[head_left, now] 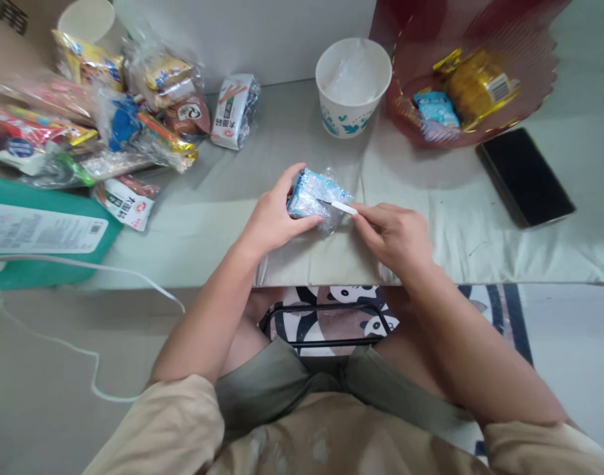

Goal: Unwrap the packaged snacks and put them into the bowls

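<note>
My left hand (274, 218) is closed around a small blue packet (309, 185) wrapped in clear, crinkled plastic, with thumb and fingers on its sides. Between the thumb and fingers of my right hand (398, 234) is a slim white-handled tool (344, 208) with a thin dark tip, perhaps a small knife. That tip lies against or just over the packet's plastic face; contact is hard to make out. Both hands are above the cloth-covered table near its front edge. Behind them stands a white paper cup (348, 112) with clear plastic wrapping inside.
Several wrapped snacks (118, 119) are heaped at the left, with a white snack packet (235, 111) beside them. A green container (49, 231) and white cable (143, 277) are nearer. To the right are a scalloped basket (534, 92) holding packets and a black phone (527, 175).
</note>
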Demonstrator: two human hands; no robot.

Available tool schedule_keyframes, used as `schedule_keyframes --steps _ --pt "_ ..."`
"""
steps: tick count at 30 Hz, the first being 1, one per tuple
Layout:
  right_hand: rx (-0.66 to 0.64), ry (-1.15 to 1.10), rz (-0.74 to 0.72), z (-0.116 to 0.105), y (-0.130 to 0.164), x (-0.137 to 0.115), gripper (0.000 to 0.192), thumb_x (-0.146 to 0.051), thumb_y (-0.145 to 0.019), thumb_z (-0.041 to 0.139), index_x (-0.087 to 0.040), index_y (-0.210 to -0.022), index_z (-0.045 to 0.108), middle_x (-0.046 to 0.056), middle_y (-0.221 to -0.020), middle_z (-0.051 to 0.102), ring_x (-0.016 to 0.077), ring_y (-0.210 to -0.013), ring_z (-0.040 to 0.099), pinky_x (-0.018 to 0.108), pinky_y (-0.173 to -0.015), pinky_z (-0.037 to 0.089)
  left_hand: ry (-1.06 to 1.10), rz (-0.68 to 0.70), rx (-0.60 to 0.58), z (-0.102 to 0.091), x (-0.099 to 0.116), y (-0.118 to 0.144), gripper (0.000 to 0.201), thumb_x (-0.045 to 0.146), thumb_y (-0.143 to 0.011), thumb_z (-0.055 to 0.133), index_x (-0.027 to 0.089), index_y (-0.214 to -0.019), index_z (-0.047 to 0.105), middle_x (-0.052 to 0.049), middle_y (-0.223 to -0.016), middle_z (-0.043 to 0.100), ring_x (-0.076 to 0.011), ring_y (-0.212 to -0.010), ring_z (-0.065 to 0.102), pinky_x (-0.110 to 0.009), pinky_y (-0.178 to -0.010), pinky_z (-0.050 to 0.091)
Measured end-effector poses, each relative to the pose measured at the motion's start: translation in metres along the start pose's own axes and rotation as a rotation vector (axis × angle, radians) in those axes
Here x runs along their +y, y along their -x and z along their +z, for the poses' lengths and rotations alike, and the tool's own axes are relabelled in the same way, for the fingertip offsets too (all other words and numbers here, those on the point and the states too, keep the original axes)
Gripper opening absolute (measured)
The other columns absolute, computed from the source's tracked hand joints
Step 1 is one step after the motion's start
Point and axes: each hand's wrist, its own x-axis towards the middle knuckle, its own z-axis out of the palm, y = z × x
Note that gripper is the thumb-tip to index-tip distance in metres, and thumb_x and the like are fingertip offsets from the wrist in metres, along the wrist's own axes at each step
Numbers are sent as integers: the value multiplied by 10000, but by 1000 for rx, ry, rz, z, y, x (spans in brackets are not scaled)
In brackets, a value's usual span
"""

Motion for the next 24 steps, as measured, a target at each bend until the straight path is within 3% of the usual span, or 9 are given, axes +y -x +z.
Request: schedule_keyframes --steps 7,12,16,19,24 --pt "-16 84 -12 -16 11 26 307 -409 -983 537 -275 -983 813 62 -818 751 238 -788 658 351 -676 412 -50 -11 4 -8 -6 3 905 310 -611 945 294 -1424 547 -65 -1203 676 -351 -1231 634 -471 -1120 467" --pt "60 76 43 -19 8 43 273 -388 -959 562 -251 -1008 793 98 -975 770 264 -882 676 391 -768 479 -120 36 92 -18 -12 4 815 369 -657 904 265 -1388 559 -107 -1382 603 -341 -1301 576 -445 -1131 462" --pt "161 219 144 -15 2 54 220 -340 -912 614 -242 -1041 764 128 -1027 743 312 -979 642 467 -870 473 -128 86 182 -17 -6 6 598 409 -707 874 246 -1228 630 -108 -1314 588 -322 -1268 565 -444 -1118 460" --pt "211 265 167 -9 -1 49 265 -324 -890 628 -242 -1120 732 148 -1124 712 348 -1093 614 530 -947 454 -206 98 192 -10 3 8 435 328 -676 882 242 -1048 674 -80 -1184 620 -309 -1202 574 -450 -1117 447" --pt "107 14 -40 4 -3 19 298 -288 -913 539 -239 -1162 696 135 -1158 698 312 -1109 643 499 -1001 485 -119 40 219 -3 12 8 38 226 -814 683 222 -842 658 -50 -980 684 -233 -984 639 -390 -965 504"
